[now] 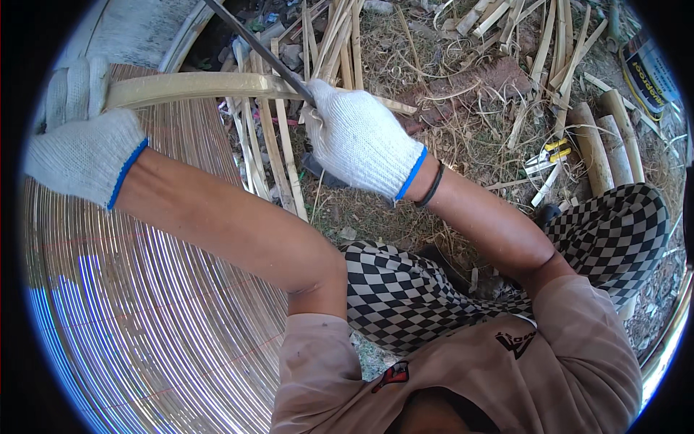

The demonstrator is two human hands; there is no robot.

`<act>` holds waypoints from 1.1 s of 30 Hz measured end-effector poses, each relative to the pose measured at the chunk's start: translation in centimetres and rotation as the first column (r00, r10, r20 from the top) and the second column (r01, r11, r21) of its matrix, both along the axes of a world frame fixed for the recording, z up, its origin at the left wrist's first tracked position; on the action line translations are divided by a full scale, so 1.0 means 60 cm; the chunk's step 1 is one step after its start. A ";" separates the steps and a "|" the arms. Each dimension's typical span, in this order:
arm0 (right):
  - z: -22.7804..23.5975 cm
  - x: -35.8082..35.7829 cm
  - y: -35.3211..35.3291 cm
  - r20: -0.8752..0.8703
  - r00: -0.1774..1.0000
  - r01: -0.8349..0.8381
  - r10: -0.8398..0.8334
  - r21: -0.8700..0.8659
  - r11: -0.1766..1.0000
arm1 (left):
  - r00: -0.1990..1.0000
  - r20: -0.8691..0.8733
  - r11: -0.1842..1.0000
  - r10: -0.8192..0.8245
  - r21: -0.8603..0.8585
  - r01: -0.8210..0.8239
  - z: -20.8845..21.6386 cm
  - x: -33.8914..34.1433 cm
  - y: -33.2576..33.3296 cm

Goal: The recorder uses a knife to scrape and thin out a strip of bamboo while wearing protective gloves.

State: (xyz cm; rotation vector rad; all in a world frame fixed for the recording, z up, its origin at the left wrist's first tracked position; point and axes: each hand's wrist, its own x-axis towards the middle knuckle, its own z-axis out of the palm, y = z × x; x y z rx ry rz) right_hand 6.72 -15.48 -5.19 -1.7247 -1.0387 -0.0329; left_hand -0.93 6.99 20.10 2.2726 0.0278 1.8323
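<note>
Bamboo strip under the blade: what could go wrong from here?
1. The dark blade meets the bamboo strip right at the right hand; a slip could cut the glove.
2. The left hand grips the strip's far end, so a jerk might twist it loose.
3. Loose slats underfoot could snag.
</note>
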 end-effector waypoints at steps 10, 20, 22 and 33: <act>-0.039 0.044 -0.011 -0.136 0.990 -0.065 0.049 -0.118 0.991 | 0.920 0.323 0.830 -0.222 -0.432 0.352 -0.051 0.066 -0.203; -0.087 0.039 -0.011 0.040 0.999 0.006 0.001 -0.188 0.982 | 0.916 0.379 0.868 -0.136 -0.401 0.295 -0.058 0.043 -0.130; -0.036 0.006 -0.026 0.008 1.000 -0.018 0.019 -0.186 0.982 | 0.922 0.353 0.899 -0.159 -0.334 0.283 -0.051 0.015 -0.103; -0.097 0.001 -0.015 -0.085 0.996 0.019 -0.040 -0.228 0.974 | 1.000 -0.006 0.983 -0.010 -0.181 0.009 -0.065 -0.036 0.000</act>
